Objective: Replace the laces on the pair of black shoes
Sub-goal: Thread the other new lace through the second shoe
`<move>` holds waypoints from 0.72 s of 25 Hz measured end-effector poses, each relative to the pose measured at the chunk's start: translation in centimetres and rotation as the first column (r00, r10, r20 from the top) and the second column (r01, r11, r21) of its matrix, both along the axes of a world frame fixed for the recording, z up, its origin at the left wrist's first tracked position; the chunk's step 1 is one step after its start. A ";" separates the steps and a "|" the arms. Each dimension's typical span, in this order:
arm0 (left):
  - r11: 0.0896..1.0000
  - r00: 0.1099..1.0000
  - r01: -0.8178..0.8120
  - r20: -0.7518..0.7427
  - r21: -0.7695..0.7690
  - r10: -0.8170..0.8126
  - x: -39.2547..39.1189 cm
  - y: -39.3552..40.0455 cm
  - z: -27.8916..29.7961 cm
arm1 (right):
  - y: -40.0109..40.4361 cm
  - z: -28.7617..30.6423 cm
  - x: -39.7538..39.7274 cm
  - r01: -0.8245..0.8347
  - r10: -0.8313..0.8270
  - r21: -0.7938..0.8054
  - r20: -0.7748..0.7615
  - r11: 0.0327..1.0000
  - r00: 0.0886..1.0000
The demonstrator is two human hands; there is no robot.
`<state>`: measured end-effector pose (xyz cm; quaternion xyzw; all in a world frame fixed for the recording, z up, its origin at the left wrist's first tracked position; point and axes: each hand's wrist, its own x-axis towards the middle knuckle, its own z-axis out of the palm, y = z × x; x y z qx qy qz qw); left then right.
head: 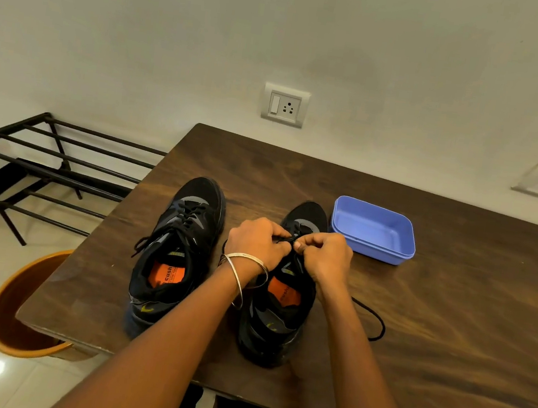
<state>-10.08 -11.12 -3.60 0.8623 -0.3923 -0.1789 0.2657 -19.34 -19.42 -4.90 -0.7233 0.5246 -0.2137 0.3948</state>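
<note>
Two black shoes with orange insoles stand side by side on the dark wooden table [452, 316], toes pointing away from me. The left shoe [177, 253] is laced, with loose lace ends hanging at its left side. Over the right shoe [275, 312] my left hand [256, 245] and my right hand [322, 258] meet, and both pinch the black lace [376, 326] above the eyelets. A free length of that lace trails in a loop on the table to the shoe's right. My hands hide most of the right shoe's lacing. Thin bangles circle my left wrist.
A blue plastic tub [373, 230] sits just right of the right shoe's toe. An orange bin [9, 309] stands on the floor under the table's left corner. A black metal rack [47, 169] stands at left. Wall sockets [285, 104] are mounted behind the table.
</note>
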 end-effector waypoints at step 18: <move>0.999 0.998 0.042 0.055 0.011 -0.043 1.0 -2.5 -0.7 | -1.1 0.2 -0.5 0.008 -0.020 0.119 0.102 0.993 0.995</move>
